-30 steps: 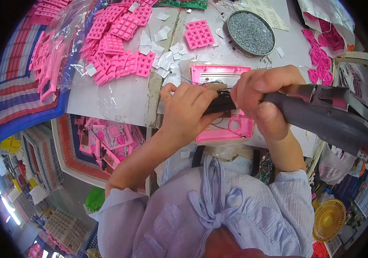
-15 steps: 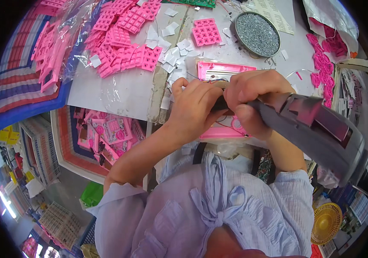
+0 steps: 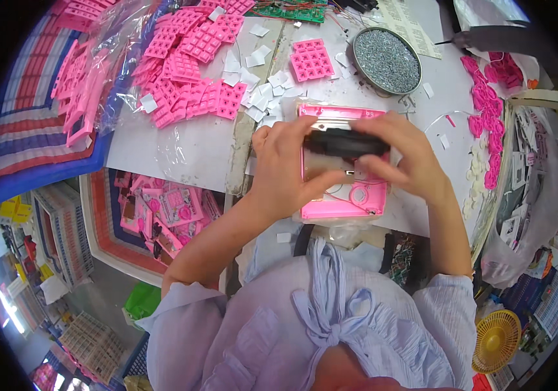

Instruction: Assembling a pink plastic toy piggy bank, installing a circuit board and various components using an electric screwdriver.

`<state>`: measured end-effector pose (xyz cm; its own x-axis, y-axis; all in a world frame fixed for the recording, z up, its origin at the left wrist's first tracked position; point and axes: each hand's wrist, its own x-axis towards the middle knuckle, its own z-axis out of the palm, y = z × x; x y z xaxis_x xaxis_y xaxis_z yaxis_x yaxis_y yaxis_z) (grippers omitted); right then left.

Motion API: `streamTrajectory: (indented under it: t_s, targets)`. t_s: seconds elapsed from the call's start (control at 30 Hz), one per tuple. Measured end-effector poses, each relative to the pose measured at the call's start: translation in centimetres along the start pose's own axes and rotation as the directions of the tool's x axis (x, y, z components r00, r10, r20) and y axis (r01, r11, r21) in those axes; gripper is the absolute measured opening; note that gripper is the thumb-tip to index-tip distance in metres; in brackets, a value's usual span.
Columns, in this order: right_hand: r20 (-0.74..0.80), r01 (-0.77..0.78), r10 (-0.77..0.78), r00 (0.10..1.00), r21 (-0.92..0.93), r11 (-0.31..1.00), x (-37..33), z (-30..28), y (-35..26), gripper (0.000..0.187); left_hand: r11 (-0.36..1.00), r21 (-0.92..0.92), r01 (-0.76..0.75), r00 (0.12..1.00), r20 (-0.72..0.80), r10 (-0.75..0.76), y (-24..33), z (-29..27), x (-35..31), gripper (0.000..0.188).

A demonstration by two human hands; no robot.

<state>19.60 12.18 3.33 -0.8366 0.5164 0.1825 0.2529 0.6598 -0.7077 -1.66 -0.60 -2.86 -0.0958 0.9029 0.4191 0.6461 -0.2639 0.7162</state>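
In front of me lies a pink plastic casing (image 3: 344, 207), open side up, with wires and a round pink ring inside. Above its upper half is a dark, oblong black part (image 3: 347, 142), slightly blurred. My left hand (image 3: 285, 163) has its fingers closed around the left end of this part. At the other end, the fingers and thumb of my right hand (image 3: 412, 156) grip it. A dark power screwdriver (image 3: 510, 40) hangs at the upper right, apart from both hands.
Pink keypad pieces (image 3: 187, 65) and white paper squares (image 3: 262, 98) lie at the left. A round dish of screws (image 3: 388, 62) stands beyond the casing. Pink rings (image 3: 485, 111) line the right side. A bin (image 3: 161, 202) of pink parts is at lower left.
My right hand has let go of the screwdriver, which has swung to the upper right. Both hands now hold the black part over the casing.
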Motion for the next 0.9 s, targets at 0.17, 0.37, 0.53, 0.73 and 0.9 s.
streamTrajectory:
  t_s: [0.17,0.37,0.53,0.73,0.9]
  targets:
    - [0.138,-0.373,0.356,0.924,0.133,0.918,3.0,-0.8,0.3,0.028,0.967,-0.198,0.161,0.987,0.026,-0.159,-0.8,0.7,-0.9,0.080]
    - [-0.076,-0.458,0.480,0.874,-0.457,0.762,5.0,-1.4,0.3,0.030,0.992,0.126,0.020,0.993,0.113,-0.034,0.9,0.1,0.4,0.069]
    - [0.009,0.099,-0.100,0.995,-0.263,0.960,3.4,-1.8,-0.6,0.034,0.971,0.235,-0.032,0.992,0.123,0.003,1.4,0.2,0.5,0.067]
    - [-0.168,0.063,-0.137,0.976,-0.381,0.922,0.4,2.1,1.7,0.045,0.947,0.321,-0.032,0.987,0.162,-0.021,2.5,0.2,0.8,0.070]
    - [0.083,0.010,0.018,0.996,-0.318,0.948,1.2,-2.2,-1.8,0.045,0.916,0.388,-0.103,0.976,0.216,0.018,2.7,-1.3,2.6,0.059]
